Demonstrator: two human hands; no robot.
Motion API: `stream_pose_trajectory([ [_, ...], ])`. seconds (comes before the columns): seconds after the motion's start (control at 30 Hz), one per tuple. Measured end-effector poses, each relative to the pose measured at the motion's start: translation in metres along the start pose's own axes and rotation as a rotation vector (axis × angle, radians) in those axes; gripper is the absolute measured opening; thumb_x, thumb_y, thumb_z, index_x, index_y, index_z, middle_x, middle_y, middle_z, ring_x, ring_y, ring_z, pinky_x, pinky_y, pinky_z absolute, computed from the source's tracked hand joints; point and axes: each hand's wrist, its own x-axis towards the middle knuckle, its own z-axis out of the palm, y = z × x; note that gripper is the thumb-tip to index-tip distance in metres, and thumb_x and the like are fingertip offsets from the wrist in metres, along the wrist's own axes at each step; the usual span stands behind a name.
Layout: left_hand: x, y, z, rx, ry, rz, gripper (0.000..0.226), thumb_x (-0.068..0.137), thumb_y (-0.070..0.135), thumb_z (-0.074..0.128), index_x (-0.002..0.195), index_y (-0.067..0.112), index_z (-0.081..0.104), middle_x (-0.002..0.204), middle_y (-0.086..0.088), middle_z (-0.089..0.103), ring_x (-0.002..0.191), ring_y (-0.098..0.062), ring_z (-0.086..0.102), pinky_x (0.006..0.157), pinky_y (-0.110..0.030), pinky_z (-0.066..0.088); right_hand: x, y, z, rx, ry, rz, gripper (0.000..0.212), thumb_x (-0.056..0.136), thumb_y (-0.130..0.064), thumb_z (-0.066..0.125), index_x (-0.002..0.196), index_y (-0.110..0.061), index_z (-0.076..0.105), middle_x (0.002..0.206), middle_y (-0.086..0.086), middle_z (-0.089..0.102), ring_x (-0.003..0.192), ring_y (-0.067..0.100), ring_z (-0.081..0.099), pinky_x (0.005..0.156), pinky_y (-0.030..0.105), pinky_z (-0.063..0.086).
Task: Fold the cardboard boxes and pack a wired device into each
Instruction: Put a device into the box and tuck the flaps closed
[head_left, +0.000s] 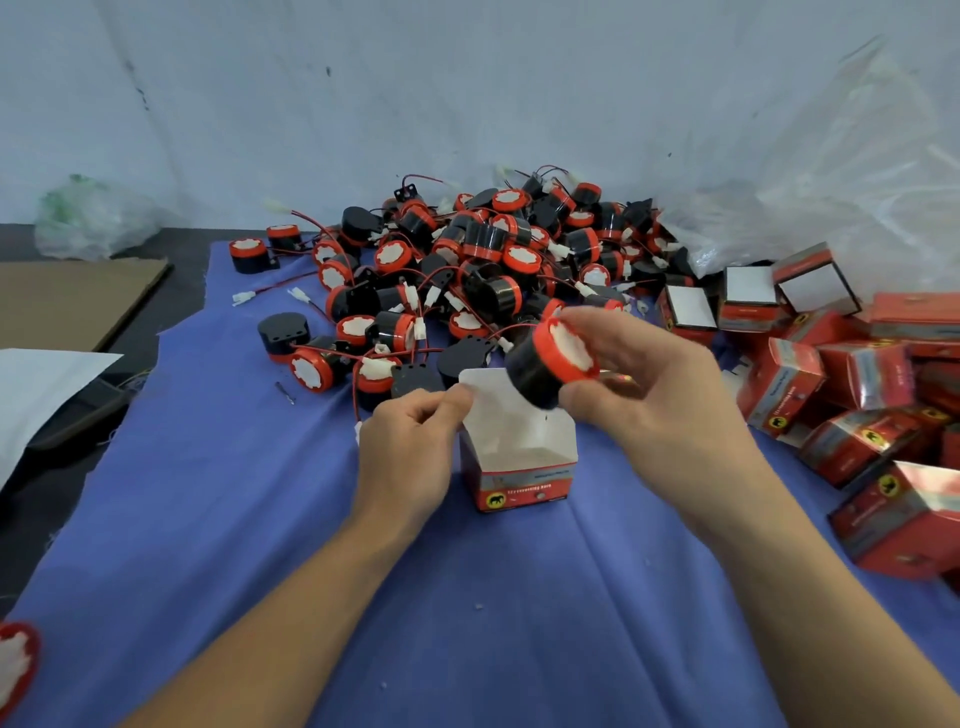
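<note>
Open box shown upright on the blue cloth, top flaps raised, white interior exposed, printed red face turned toward the camera. Pinched at the left corner of its rear flap between thumb and curled fingers of the left hand. Gripped in the right hand, thumb below and fingers above: one wired device, black drum with red rim and white face, tilted directly above the box mouth and not yet inside.

Behind the box: heap of loose devices tangled with red wires and white connectors. Right of the box: piled red boxes, some lying open. Behind and right of the box: crumpled clear plastic bag. Left of the box, past the cloth edge: brown cardboard sheet and white sheet. Nearer than the box and far to its left: another device, cut off by the frame edge.
</note>
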Motion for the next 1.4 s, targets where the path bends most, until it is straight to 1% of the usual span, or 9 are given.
stream_pose_trajectory([
  [0.2,-0.002,0.003,0.003,-0.096,-0.134,0.079,0.056,0.092,0.052,0.058,0.072,0.001,0.071,0.075,-0.021,0.069,0.072,-0.031,0.065,0.072,-0.056,0.054,-0.029,-0.006,0.013,-0.526,-0.180,-0.111,0.063,0.082,-0.012,0.075,0.130,-0.052,0.062,0.112,-0.033,0.068,0.108,-0.007,0.060,0.089,0.013,0.047],
  [0.37,-0.005,0.008,0.008,-0.170,-0.235,0.094,0.034,0.086,0.053,0.057,0.079,0.031,0.082,0.080,0.003,0.079,0.081,-0.014,0.075,0.073,-0.029,0.059,-0.024,0.014,0.032,-0.940,-0.208,-0.173,0.050,0.086,-0.022,0.071,0.130,-0.041,0.059,0.126,-0.018,0.066,0.116,0.013,0.056,0.090,0.027,0.032],
  [0.43,-0.005,0.008,0.008,-0.174,-0.225,0.095,0.037,0.086,0.052,0.056,0.078,0.026,0.081,0.078,0.002,0.077,0.078,-0.010,0.072,0.070,-0.029,0.057,-0.022,0.024,0.042,-0.997,-0.238,-0.172,0.053,0.081,-0.022,0.074,0.130,-0.038,0.058,0.125,-0.018,0.065,0.116,0.015,0.053,0.088,0.025,0.024],
  [0.63,-0.004,0.006,0.006,-0.152,-0.187,0.089,0.056,0.090,0.046,0.052,0.079,-0.008,0.066,0.080,-0.030,0.063,0.074,-0.023,0.054,0.076,-0.060,0.050,-0.027,0.029,0.037,-1.258,-0.247,-0.352,0.013,0.074,-0.025,0.081,0.084,-0.026,0.073,0.077,-0.008,0.068,0.080,0.026,0.063,0.075,0.038,0.040],
  [0.8,-0.006,0.006,0.005,-0.161,-0.201,0.047,0.047,0.089,0.050,0.051,0.095,0.014,0.079,0.090,-0.008,0.077,0.094,-0.022,0.072,0.085,-0.054,0.057,-0.019,0.025,0.030,-1.332,-0.432,-0.310,0.026,0.091,-0.026,0.048,0.115,-0.029,0.057,0.109,-0.010,0.071,0.109,0.022,0.058,0.094,0.037,0.019],
  [0.93,-0.020,0.014,0.014,-0.030,-0.258,0.095,0.038,0.085,0.047,0.052,0.120,0.056,0.063,0.107,0.019,0.075,0.102,-0.004,0.069,0.083,-0.031,0.056,-0.018,0.027,0.026,-1.248,-0.408,-0.286,0.034,0.085,-0.024,0.046,0.116,-0.032,0.056,0.113,-0.014,0.070,0.112,0.015,0.059,0.101,0.034,0.019],
  [1.13,-0.035,0.020,0.021,0.144,-0.266,0.195,0.082,0.078,0.051,0.061,0.151,0.061,0.025,0.108,0.037,0.062,0.101,0.006,0.060,0.082,-0.016,0.052,-0.020,0.040,0.021,-0.895,-0.320,-0.185,0.050,0.071,-0.021,0.049,0.113,-0.039,0.068,0.110,-0.020,0.072,0.109,0.008,0.060,0.102,0.027,0.032],
  [1.27,-0.027,0.012,0.023,0.062,-0.246,0.126,0.077,0.082,0.036,0.065,0.147,0.058,0.031,0.101,0.029,0.067,0.095,0.001,0.066,0.076,-0.017,0.054,-0.027,0.043,0.027,-0.755,-0.193,-0.227,0.050,0.071,-0.016,0.051,0.111,-0.039,0.071,0.114,-0.020,0.068,0.115,0.008,0.053,0.108,0.025,0.034],
  [1.4,-0.016,0.004,0.022,-0.016,-0.202,0.074,0.076,0.084,0.011,0.070,0.138,0.056,0.044,0.110,0.031,0.066,0.099,0.006,0.065,0.074,-0.008,0.049,-0.028,0.035,0.021,-0.345,0.435,-0.169,0.047,0.080,-0.015,0.061,0.119,-0.039,0.072,0.123,-0.012,0.063,0.113,0.002,0.057,0.097,0.004,0.036],
])
